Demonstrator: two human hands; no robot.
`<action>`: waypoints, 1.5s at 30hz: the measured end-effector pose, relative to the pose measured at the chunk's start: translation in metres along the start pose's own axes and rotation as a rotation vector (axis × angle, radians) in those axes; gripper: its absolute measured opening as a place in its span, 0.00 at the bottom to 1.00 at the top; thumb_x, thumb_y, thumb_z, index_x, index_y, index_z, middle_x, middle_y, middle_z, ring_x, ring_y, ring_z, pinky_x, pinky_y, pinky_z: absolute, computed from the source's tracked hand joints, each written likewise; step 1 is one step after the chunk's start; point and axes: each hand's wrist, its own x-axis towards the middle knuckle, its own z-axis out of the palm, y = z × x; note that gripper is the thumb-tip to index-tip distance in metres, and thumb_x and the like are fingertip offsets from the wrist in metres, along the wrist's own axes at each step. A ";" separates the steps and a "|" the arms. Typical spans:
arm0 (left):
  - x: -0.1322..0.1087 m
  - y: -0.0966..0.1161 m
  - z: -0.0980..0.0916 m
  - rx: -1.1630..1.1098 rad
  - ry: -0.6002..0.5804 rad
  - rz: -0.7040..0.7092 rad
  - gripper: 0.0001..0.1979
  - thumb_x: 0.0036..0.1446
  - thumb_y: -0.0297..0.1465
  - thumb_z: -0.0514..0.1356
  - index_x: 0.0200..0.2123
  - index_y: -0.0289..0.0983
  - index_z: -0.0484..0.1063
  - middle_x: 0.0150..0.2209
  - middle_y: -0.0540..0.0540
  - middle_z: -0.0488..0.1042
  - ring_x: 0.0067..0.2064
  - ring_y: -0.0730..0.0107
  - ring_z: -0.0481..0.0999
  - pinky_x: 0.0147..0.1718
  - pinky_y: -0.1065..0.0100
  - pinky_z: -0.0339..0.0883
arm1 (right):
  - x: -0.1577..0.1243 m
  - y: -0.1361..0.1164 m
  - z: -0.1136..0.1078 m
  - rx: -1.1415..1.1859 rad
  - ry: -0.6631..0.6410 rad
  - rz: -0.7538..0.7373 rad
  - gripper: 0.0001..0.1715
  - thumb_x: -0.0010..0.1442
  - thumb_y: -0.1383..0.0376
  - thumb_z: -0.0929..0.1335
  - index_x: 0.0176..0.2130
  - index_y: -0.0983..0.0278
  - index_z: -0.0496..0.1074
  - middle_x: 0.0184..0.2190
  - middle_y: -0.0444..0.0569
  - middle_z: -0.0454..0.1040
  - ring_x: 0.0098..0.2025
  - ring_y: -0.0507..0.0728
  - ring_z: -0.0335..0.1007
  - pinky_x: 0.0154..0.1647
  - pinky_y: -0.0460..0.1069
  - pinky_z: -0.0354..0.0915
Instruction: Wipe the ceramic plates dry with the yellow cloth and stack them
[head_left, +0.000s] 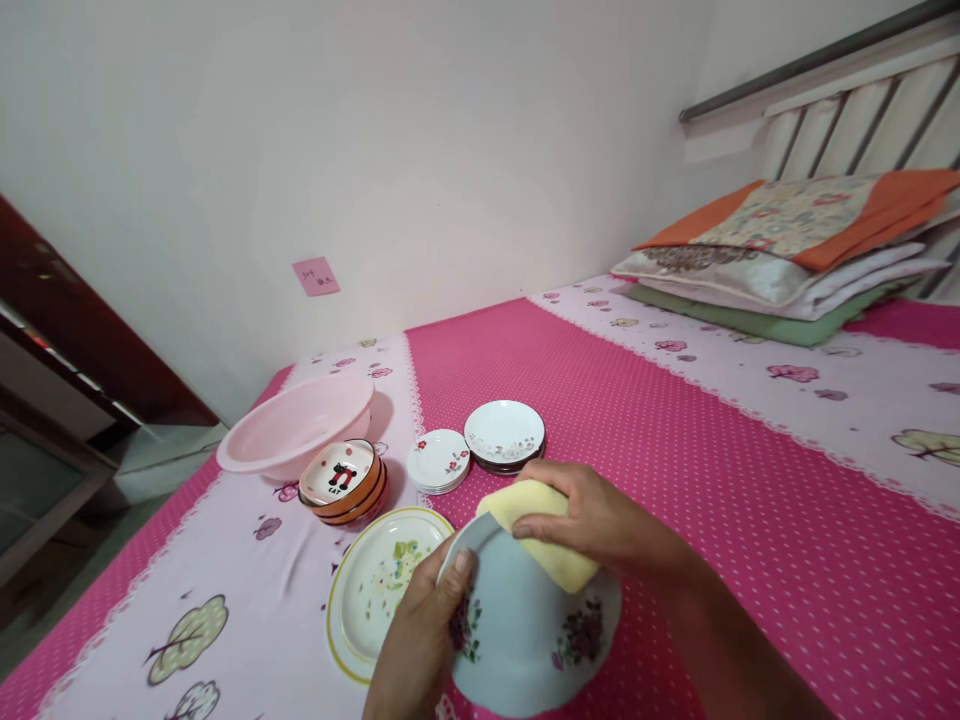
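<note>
A white plate with dark purple flowers [517, 640] is held up, tilted, above the bed. My left hand [431, 620] grips its left rim, thumb on the face and fingers behind. In my right hand [592, 520] is a folded yellow cloth [555, 550], pressed against the upper right rim of that plate. Just left of the held plate lies a yellow-rimmed plate [367, 590] with a green print, partly covered by my left hand. Beyond it are a stack of small white plates with red flowers [437, 458] and a stack of dark-edged white plates [504, 425].
Square orange bowls [345, 480] with a cat print are stacked beside a pink basin [277, 440] on the left. A pink and white bedsheet [480, 350] lies under everything. Folded pillows and bedding [772, 260] are piled at the far right, against the wall.
</note>
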 end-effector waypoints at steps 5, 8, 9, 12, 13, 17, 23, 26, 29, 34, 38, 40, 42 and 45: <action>0.003 0.004 -0.004 -0.114 0.017 -0.039 0.24 0.51 0.40 0.72 0.49 0.36 0.80 0.45 0.38 0.83 0.50 0.46 0.81 0.52 0.52 0.73 | 0.006 0.020 0.004 0.421 -0.041 0.126 0.26 0.53 0.53 0.77 0.48 0.61 0.77 0.38 0.50 0.82 0.38 0.63 0.80 0.35 0.53 0.72; 0.007 0.003 -0.007 -0.243 0.053 -0.021 0.21 0.55 0.38 0.70 0.50 0.35 0.80 0.48 0.37 0.83 0.52 0.46 0.81 0.55 0.53 0.72 | 0.011 0.032 0.010 0.559 -0.034 0.171 0.31 0.51 0.52 0.78 0.50 0.62 0.76 0.40 0.52 0.82 0.35 0.62 0.80 0.34 0.53 0.73; 0.008 0.003 -0.008 -0.277 0.062 -0.009 0.21 0.56 0.37 0.69 0.51 0.35 0.80 0.49 0.37 0.83 0.52 0.47 0.81 0.55 0.53 0.71 | 0.012 0.036 0.012 0.598 -0.021 0.179 0.32 0.51 0.51 0.78 0.51 0.63 0.75 0.40 0.53 0.82 0.35 0.61 0.80 0.33 0.53 0.73; 0.013 0.003 -0.008 -0.379 0.108 0.037 0.22 0.60 0.36 0.66 0.56 0.36 0.77 0.52 0.36 0.81 0.54 0.49 0.80 0.58 0.54 0.70 | 0.017 0.041 0.023 0.724 0.012 0.203 0.33 0.51 0.50 0.78 0.51 0.64 0.75 0.41 0.53 0.83 0.34 0.60 0.80 0.33 0.52 0.74; 0.015 0.004 -0.006 -0.414 0.132 0.056 0.23 0.62 0.37 0.64 0.58 0.37 0.75 0.53 0.37 0.80 0.55 0.50 0.79 0.59 0.55 0.69 | 0.018 0.041 0.027 0.764 0.018 0.214 0.33 0.52 0.50 0.78 0.51 0.65 0.74 0.40 0.53 0.83 0.34 0.60 0.80 0.33 0.52 0.75; 0.018 0.005 0.006 -0.511 0.244 0.149 0.26 0.67 0.41 0.57 0.65 0.42 0.68 0.58 0.39 0.77 0.60 0.52 0.75 0.62 0.55 0.65 | 0.022 0.036 0.049 0.957 0.015 0.227 0.31 0.58 0.50 0.75 0.54 0.64 0.74 0.45 0.55 0.83 0.42 0.62 0.82 0.44 0.55 0.77; 0.018 0.002 0.033 -0.530 0.460 0.293 0.25 0.68 0.43 0.55 0.65 0.46 0.68 0.62 0.44 0.74 0.63 0.56 0.71 0.60 0.59 0.69 | 0.027 0.034 0.080 1.179 0.045 0.251 0.33 0.59 0.51 0.74 0.57 0.63 0.72 0.52 0.56 0.80 0.54 0.66 0.78 0.57 0.60 0.72; 0.017 0.002 0.038 -0.543 0.472 0.280 0.23 0.69 0.40 0.55 0.64 0.44 0.69 0.61 0.44 0.75 0.63 0.57 0.72 0.59 0.60 0.70 | 0.026 0.035 0.078 1.158 0.050 0.251 0.32 0.58 0.52 0.75 0.56 0.64 0.73 0.51 0.56 0.81 0.53 0.66 0.79 0.57 0.60 0.72; 0.017 0.004 0.030 -0.543 0.387 0.218 0.22 0.66 0.35 0.59 0.62 0.42 0.72 0.58 0.43 0.78 0.59 0.54 0.76 0.57 0.58 0.72 | 0.024 0.036 0.063 1.095 0.076 0.226 0.29 0.58 0.53 0.75 0.55 0.63 0.74 0.50 0.55 0.81 0.51 0.65 0.80 0.55 0.58 0.73; 0.016 0.010 0.003 -0.362 0.301 0.254 0.17 0.59 0.35 0.66 0.50 0.37 0.80 0.46 0.41 0.84 0.46 0.58 0.83 0.47 0.65 0.77 | 0.016 0.044 0.031 0.933 0.051 0.216 0.26 0.57 0.53 0.76 0.50 0.65 0.76 0.43 0.55 0.83 0.40 0.62 0.82 0.44 0.55 0.75; 0.015 0.010 -0.010 -0.151 0.229 0.128 0.19 0.55 0.36 0.70 0.49 0.36 0.79 0.45 0.40 0.84 0.45 0.55 0.84 0.45 0.61 0.78 | 0.011 0.049 0.021 0.818 -0.089 0.191 0.26 0.57 0.53 0.76 0.49 0.66 0.77 0.39 0.53 0.83 0.38 0.61 0.81 0.39 0.52 0.74; 0.016 0.008 -0.013 -0.110 0.227 0.055 0.20 0.56 0.37 0.69 0.50 0.37 0.79 0.44 0.39 0.84 0.46 0.52 0.84 0.44 0.58 0.78 | 0.011 0.048 0.021 0.806 -0.133 0.182 0.26 0.57 0.53 0.76 0.49 0.66 0.77 0.39 0.53 0.83 0.37 0.60 0.81 0.39 0.52 0.74; 0.016 0.006 -0.013 -0.089 0.266 0.056 0.20 0.56 0.37 0.69 0.51 0.37 0.78 0.42 0.39 0.84 0.45 0.51 0.84 0.42 0.58 0.78 | 0.011 0.047 0.024 0.812 -0.139 0.174 0.27 0.57 0.53 0.76 0.50 0.66 0.77 0.40 0.54 0.83 0.38 0.60 0.81 0.40 0.52 0.74; 0.017 0.006 -0.009 -0.130 0.358 0.119 0.18 0.60 0.36 0.66 0.52 0.35 0.78 0.41 0.38 0.85 0.44 0.53 0.84 0.42 0.59 0.78 | 0.014 0.046 0.032 0.859 -0.113 0.160 0.30 0.57 0.53 0.76 0.53 0.67 0.76 0.41 0.55 0.83 0.40 0.61 0.81 0.42 0.53 0.74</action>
